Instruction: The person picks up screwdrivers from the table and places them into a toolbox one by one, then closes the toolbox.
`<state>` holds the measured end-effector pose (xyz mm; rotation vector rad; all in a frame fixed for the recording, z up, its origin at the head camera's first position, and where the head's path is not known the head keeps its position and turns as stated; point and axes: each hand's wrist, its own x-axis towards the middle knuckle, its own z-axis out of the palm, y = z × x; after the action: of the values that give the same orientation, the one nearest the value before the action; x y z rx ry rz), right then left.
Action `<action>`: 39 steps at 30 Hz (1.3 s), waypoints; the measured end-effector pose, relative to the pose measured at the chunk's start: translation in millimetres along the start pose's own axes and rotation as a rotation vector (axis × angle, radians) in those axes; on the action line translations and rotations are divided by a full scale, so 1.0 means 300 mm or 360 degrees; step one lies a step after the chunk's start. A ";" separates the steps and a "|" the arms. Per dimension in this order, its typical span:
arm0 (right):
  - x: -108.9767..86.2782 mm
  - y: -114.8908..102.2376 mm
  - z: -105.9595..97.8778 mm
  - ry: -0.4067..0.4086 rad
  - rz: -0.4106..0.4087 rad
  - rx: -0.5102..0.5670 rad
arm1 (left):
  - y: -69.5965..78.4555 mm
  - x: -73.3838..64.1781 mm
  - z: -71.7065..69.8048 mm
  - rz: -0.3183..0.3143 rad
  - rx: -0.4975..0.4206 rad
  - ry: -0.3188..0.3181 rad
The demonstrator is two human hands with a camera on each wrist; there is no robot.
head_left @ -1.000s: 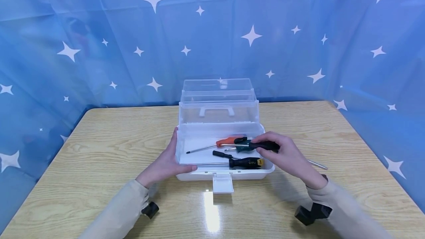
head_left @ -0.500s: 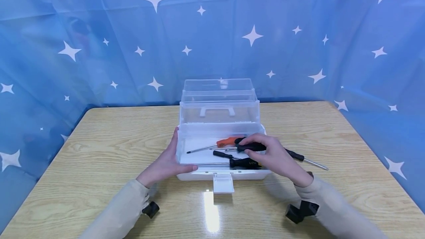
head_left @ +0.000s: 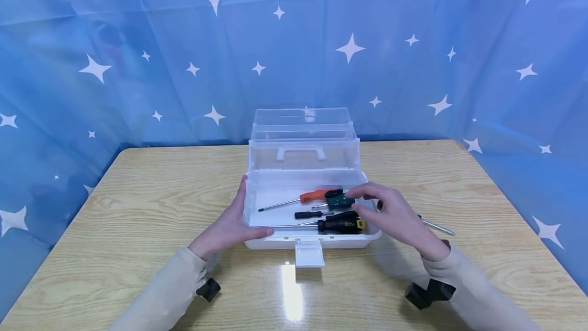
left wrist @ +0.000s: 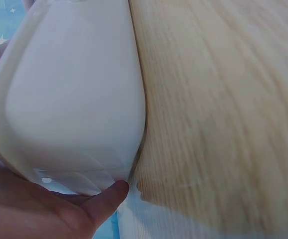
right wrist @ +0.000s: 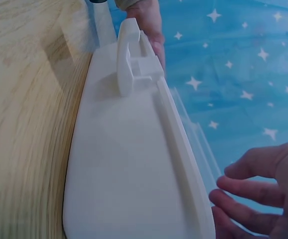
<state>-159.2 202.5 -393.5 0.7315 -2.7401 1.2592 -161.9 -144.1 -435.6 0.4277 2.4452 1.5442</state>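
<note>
A white toolbox stands on the table with its clear lid raised. My left hand grips its left end, thumb on the front rim. Inside lie an orange screwdriver, a stubby green screwdriver, a small black screwdriver and a black-and-yellow screwdriver. Against that last one, on its far side, is another black screwdriver, partly covered. My right hand hovers over the right end of the box, thumb and fingers apart, holding nothing in the right wrist view.
On the wooden table, right of the box, lies a screwdriver mostly hidden by my right hand. The box's front latch hangs down toward me. A blue star-patterned curtain closes off the back and sides.
My right hand lowered a black screwdriver into the box and let go of it beside the black-and-yellow one. It then drew back to the right. The left hand stayed in place.
</note>
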 end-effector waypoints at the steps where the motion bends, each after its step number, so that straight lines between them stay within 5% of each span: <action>1: -0.005 0.004 -0.005 0.0015 -0.0005 -0.0007 | 0.001 0.000 0.000 -0.0003 0.0004 0.0001; 15: -0.049 0.047 -0.073 0.0151 -0.0023 -0.0117 | 0.006 -0.007 -0.001 -0.0045 -0.0005 -0.0028; 39: -0.096 0.109 -0.140 0.0204 0.0070 -0.0224 | -0.005 -0.002 0.001 0.0010 -0.0036 -0.0013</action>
<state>-154.1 262.7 -394.9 0.5603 -2.7199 1.0661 -161.4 -144.6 -437.1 0.4371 2.4205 1.5677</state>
